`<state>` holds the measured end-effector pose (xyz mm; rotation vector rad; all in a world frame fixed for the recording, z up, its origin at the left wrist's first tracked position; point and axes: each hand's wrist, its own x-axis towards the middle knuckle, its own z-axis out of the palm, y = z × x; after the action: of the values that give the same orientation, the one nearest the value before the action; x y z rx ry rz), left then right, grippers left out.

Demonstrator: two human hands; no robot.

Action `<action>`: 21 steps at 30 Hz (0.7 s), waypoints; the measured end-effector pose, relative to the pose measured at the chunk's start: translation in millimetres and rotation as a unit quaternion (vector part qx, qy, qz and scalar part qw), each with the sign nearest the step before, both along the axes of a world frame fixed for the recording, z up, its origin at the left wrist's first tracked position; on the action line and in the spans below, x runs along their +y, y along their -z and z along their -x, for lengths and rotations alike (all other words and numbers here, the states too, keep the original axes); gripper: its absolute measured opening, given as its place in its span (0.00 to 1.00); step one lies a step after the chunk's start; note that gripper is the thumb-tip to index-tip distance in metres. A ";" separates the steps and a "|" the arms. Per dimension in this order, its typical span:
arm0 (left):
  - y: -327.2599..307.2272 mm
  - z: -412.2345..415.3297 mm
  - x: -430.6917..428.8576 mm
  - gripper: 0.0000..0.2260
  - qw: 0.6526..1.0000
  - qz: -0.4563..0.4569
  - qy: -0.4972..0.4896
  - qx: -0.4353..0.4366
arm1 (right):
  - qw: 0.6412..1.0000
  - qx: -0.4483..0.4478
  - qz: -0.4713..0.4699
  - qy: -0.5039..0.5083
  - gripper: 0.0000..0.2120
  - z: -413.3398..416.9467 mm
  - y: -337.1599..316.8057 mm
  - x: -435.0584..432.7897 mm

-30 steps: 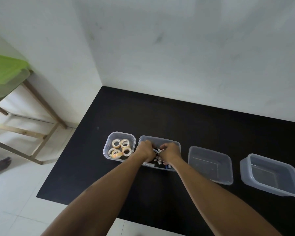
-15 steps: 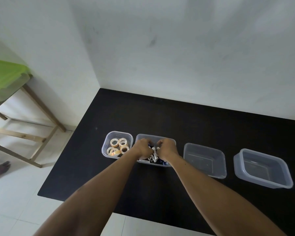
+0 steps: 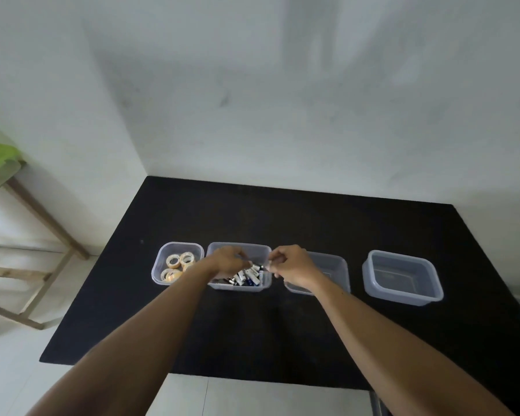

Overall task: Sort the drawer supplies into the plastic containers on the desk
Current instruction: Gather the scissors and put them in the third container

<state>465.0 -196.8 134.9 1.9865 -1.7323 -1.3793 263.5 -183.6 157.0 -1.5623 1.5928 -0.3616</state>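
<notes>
Status by fill level: about halfway at best. Four clear plastic boxes in a row on the black desk. In leftmost container: tape rolls, looks sorted. In second container: pile of batteries, dark and white, lying loose at all angles. Nothing visible in third container or rightmost container, though near left part of third container hidden behind the right wrist. No drawer in view, so no count of remaining supplies possible. Guessing at least two more supply types to come, one per bare box.

Left hand: directly over second container, knuckles up, fingers curled down toward the battery pile. Touching or just above, can't tell. Also can't tell whether gripping one.

Right hand: just beside second container's right wall, over the gap toward third container, fingers curled in toward thumb. Something small and pale at the fingertips, possibly a battery in a pinch. Too small to confirm, so grasp state unknown for both hands.

Batteries relative to hands: partly under left hand, rest showing on its near right, just left of right hand. Tape rolls just left of left forearm, apart from both hands.
</notes>
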 end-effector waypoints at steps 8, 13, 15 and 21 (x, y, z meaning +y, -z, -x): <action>-37.3 88.5 59.6 0.09 0.999 0.046 -0.022 0.008 | 0.999 -0.016 0.017 0.037 0.06 109.2 -31.1 35.3; -33.6 170.4 125.9 0.10 0.998 0.023 -0.028 0.052 | 0.999 -0.021 -0.001 0.037 0.03 189.1 -25.4 90.0; -25.7 203.0 155.9 0.10 0.998 0.010 -0.024 0.065 | 0.999 -0.017 -0.006 0.031 0.03 220.6 -17.1 116.1; 0.6 273.4 222.5 0.12 0.997 -0.036 0.006 0.072 | 0.999 -0.004 -0.025 0.038 0.04 287.3 2.1 179.9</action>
<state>191.7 25.7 134.3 1.8623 -1.6570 -1.5673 -23.7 -3.7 154.9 -1.4643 1.6455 -0.3654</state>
